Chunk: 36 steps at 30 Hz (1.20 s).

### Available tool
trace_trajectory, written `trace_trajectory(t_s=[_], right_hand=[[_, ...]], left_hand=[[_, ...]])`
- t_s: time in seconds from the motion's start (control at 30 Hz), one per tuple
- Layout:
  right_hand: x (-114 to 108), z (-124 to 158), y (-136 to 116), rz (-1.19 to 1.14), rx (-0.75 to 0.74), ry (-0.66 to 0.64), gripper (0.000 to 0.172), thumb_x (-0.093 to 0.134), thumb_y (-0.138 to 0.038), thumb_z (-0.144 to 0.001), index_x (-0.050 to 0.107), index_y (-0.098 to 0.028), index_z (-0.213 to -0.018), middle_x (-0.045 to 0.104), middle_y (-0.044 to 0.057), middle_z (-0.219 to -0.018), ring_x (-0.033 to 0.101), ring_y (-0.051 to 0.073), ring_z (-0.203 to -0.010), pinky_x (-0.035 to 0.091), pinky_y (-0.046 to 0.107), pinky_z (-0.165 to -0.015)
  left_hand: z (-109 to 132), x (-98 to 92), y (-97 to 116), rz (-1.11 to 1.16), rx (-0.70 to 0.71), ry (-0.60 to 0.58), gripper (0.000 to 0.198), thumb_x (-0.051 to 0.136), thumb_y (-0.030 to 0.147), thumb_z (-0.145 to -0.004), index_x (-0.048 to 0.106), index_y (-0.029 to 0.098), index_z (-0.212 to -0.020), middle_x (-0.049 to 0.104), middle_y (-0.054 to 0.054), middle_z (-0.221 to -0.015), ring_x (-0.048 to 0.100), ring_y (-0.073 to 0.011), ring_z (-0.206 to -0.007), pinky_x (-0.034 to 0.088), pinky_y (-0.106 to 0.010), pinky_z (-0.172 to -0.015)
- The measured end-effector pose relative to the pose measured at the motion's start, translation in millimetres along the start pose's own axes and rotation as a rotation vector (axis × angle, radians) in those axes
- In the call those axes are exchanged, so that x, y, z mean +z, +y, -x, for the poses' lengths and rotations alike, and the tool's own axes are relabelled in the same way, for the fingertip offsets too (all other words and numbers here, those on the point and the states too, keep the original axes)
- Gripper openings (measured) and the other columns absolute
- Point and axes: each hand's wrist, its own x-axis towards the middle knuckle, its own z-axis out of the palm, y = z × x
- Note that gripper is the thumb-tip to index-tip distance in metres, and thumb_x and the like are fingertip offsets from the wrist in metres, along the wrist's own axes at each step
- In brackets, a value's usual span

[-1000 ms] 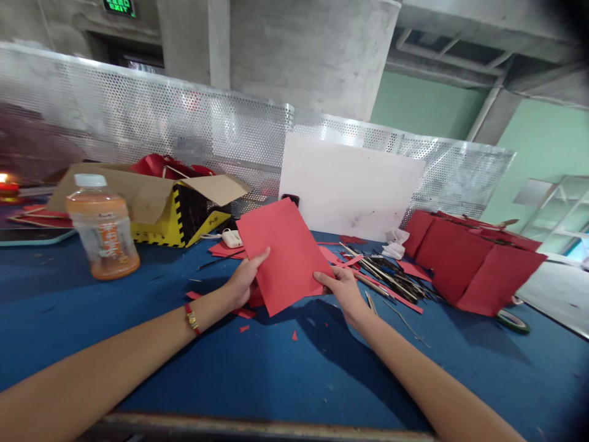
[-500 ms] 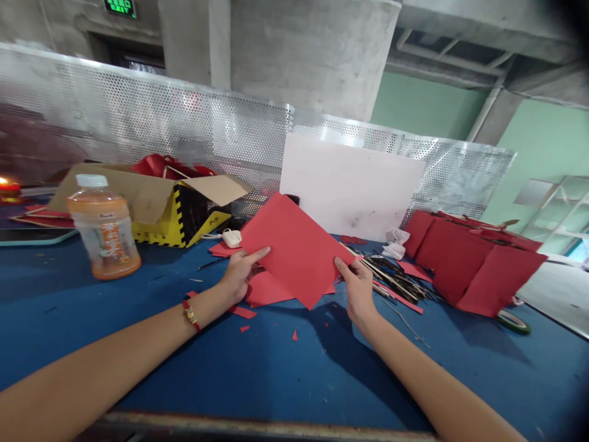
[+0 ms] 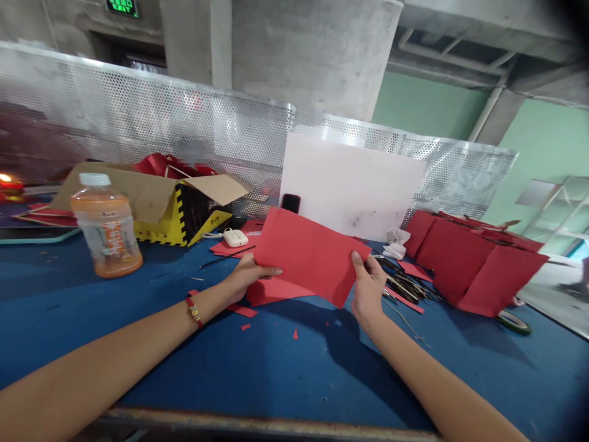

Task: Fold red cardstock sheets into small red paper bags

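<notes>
A sheet of red paper (image 3: 309,256) is held up in the air by both hands, tilted above the blue counter (image 3: 294,374), its far edge raised and its near corner dipping toward the person. The left hand (image 3: 246,277) grips the sheet's left edge, fingers extended and nearly closed against the paper. The right hand (image 3: 369,287) pinches the lower right edge between thumb and fingers, with the wrist turned upright. A braided red bracelet (image 3: 194,310) circles the left wrist. Directly below the held sheet, a second red sheet (image 3: 271,292) lies on the counter, with red paper scraps (image 3: 243,311) scattered nearby. Just beyond the held sheet are a white earbud case (image 3: 235,237) and a black smartphone (image 3: 291,202), which leans against an upright white board (image 3: 352,184). Right of the right hand sits a pile of thin dark sticks (image 3: 405,287), with a crumpled white tissue (image 3: 394,244) behind it. Further right stand folded red paper pieces (image 3: 473,264), with a roll of green tape (image 3: 513,322) near them. On the left are an orange drink bottle (image 3: 107,227) and an open cardboard box (image 3: 147,196). A perforated metal screen (image 3: 138,116) runs behind everything.
</notes>
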Motion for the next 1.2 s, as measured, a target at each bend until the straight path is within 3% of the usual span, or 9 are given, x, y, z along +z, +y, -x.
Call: trace_trajectory(t_s=[0.17,0.3,0.53,0.7,0.8,0.97,1.2], right_hand=[[0.1,0.9,-1.3,0.002,0.033,-0.058,0.028,0.071,-0.043,-0.072,0.053,-0.021,-0.068,0.049,-0.004,-0.067,0.044,0.013,-0.064,0.040,0.026,-0.063],[0.0,0.9,-1.2,0.050,0.037,-0.069,0.030,0.069,-0.046,-0.072,0.051,-0.022,-0.070,0.050,-0.003,-0.069,0.045,0.014,-0.065,0.042,0.027,-0.064],[-1.5,-1.3,-0.3,0.150,0.054,-0.074,0.035,0.068,-0.051,-0.070,0.049,-0.022,-0.066,0.051,-0.003,-0.064,0.046,0.014,-0.062,0.042,0.027,-0.060],[1.3,1.8,-2.3,0.000,0.315,-0.187,0.030,0.077,-0.046,-0.061,0.062,-0.022,-0.073,0.068,0.000,-0.072,0.061,0.021,-0.069,0.048,0.033,-0.066],[3.8,7.2,-1.8,-0.025,0.491,-0.283,0.039,0.082,-0.040,-0.055,0.069,-0.020,-0.086,0.074,0.005,-0.086,0.067,0.026,-0.078,0.051,0.039,-0.073],[4.2,10.8,3.0,0.081,0.380,-0.334,0.036,0.081,-0.038,-0.057,0.070,-0.021,-0.087,0.074,0.007,-0.099,0.067,0.029,-0.093,0.051,0.041,-0.084],[-0.5,2.6,10.6,0.135,0.310,-0.384,0.037,0.080,-0.033,-0.056,0.070,-0.020,-0.089,0.073,0.007,-0.101,0.066,0.028,-0.095,0.050,0.041,-0.085]], left_hand=[[-4.2,-3.1,2.1,0.111,-0.037,0.011,0.040,0.086,0.036,-0.062,0.072,0.015,-0.094,0.076,-0.012,-0.094,0.072,-0.0261,-0.079,0.056,-0.036,-0.072],[-9.0,-7.9,0.9,0.085,-0.012,0.029,0.043,0.088,0.035,-0.057,0.073,0.014,-0.092,0.076,-0.013,-0.094,0.072,-0.0258,-0.078,0.056,-0.035,-0.071],[-14.0,-13.6,-1.6,-0.272,0.156,-0.018,0.020,0.084,0.019,-0.056,0.075,0.015,-0.074,0.076,-0.001,-0.075,0.069,-0.0247,-0.073,0.053,-0.028,-0.065],[-17.7,-16.0,1.9,-0.338,0.169,-0.098,0.018,0.083,0.016,-0.051,0.076,0.015,-0.067,0.075,-0.002,-0.070,0.067,-0.0247,-0.067,0.053,-0.030,-0.065],[-22.3,-19.7,2.8,-0.388,0.192,-0.112,0.019,0.083,0.016,-0.047,0.075,0.017,-0.064,0.075,-0.003,-0.070,0.067,-0.0249,-0.067,0.053,-0.030,-0.064],[-27.9,-26.0,1.2,-0.421,0.208,-0.133,0.026,0.082,0.013,-0.044,0.076,0.019,-0.069,0.076,-0.004,-0.074,0.068,-0.0257,-0.069,0.054,-0.031,-0.064],[-24.7,-24.8,7.9,-0.433,0.229,-0.142,0.024,0.083,0.016,-0.042,0.074,0.019,-0.064,0.075,-0.004,-0.069,0.067,-0.0244,-0.064,0.054,-0.030,-0.061]])
